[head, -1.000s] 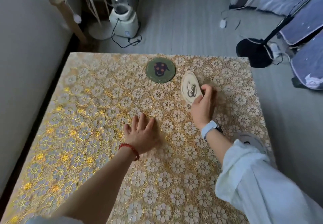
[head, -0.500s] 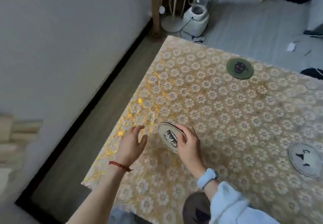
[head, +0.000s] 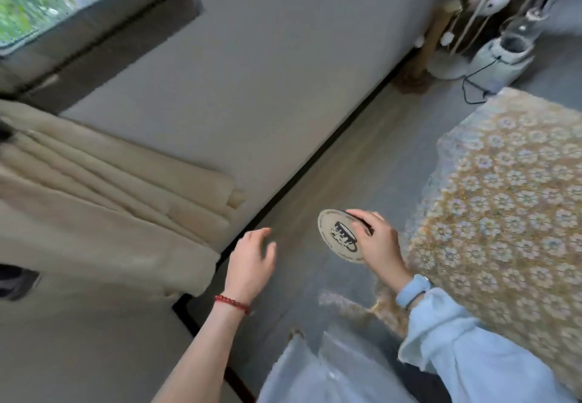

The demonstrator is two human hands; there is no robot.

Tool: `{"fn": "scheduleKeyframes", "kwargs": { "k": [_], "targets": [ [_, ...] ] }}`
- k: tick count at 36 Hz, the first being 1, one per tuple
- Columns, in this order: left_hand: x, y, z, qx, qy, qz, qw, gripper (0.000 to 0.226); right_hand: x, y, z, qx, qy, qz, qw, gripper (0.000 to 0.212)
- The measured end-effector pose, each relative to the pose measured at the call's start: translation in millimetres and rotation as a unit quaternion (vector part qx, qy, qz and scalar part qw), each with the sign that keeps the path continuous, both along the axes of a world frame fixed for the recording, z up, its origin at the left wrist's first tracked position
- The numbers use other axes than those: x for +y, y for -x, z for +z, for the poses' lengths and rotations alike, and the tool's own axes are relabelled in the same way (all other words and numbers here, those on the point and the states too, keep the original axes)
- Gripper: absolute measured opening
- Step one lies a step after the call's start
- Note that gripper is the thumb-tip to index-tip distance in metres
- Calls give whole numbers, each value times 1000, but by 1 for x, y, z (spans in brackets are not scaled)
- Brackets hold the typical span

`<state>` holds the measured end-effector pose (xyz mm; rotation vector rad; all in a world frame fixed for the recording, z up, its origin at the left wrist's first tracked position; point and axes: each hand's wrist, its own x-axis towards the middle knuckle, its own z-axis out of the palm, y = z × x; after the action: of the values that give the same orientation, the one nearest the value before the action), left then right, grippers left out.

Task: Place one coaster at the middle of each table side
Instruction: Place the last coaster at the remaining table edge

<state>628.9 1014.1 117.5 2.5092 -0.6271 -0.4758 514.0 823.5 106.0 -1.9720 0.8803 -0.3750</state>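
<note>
My right hand grips a round beige coaster with a black cup drawing, holding it in the air over the floor, just left of the table's left edge. The table, covered in a gold floral lace cloth, fills the right side of the view. My left hand, with a red bead bracelet at the wrist, hovers over the floor with its fingers apart and nothing in it. No other coaster is in view.
A grey wall and dark skirting run close along the table's left side, leaving a narrow strip of floor. A folded beige curtain hangs at left. A white appliance with a cable and a wooden post stand beyond the table's far corner.
The view has swung left, off the tabletop toward the wall. My right hand has carried the beige coaster from above the table to past its left edge; the other coasters have left the view.
</note>
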Motion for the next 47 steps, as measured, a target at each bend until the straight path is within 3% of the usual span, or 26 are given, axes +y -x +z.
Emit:
{"fn": "scheduleKeyframes", "kwargs": {
  "k": [8,16,21,28,37,47],
  "targets": [
    [-45,-76,-6,25,-21,-73,997,35,-22,-75,6,-25,-24,-36,999,26],
    [-143,-149,-17,20,-52,-162,985,36,-116,-119,-8,-25,-51,-113,992,22],
    [-246,-192,-5,17,-87,-271,959,34,-193,-130,-1,-26,-33,-196,980,20],
    [-389,-215,12,-6,-63,-407,911,35,-265,-120,9,-22,-6,-326,945,19],
    [-538,-164,-9,4,-73,-607,791,36,-308,-61,2,-2,-43,-513,857,24],
    [-639,-92,-35,38,-100,-786,608,37,-318,-10,-20,52,-95,-695,711,28]
  ]
}}
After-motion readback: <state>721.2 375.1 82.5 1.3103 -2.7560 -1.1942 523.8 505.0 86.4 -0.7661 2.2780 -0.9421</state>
